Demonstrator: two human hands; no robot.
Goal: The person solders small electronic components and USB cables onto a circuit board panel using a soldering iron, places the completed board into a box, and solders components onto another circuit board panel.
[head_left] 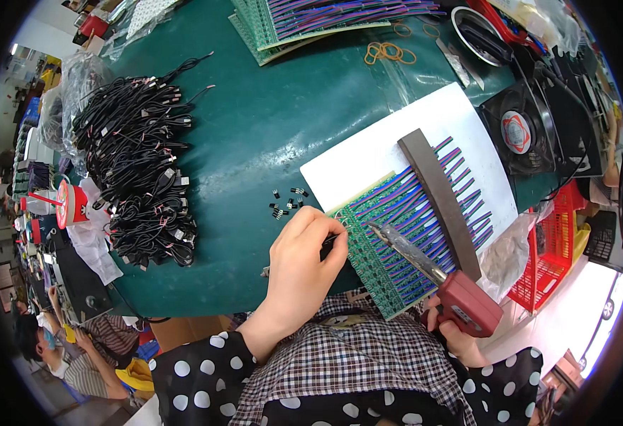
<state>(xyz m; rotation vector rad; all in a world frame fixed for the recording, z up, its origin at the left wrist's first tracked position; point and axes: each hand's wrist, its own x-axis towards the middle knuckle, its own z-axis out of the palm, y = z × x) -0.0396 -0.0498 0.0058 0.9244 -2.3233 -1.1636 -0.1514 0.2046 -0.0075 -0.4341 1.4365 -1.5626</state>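
Soldering wires onto the green board

Left hand pinches a tiny black part at the circuit board edge; right hand grips the red soldering iron; dark bar pins wires flat on the bench.

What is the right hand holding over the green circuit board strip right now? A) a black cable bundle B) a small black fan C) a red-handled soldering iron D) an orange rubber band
C: the right hand grips a red-handled soldering iron, its metal tip resting over the green circuit board strip with purple and blue wires.
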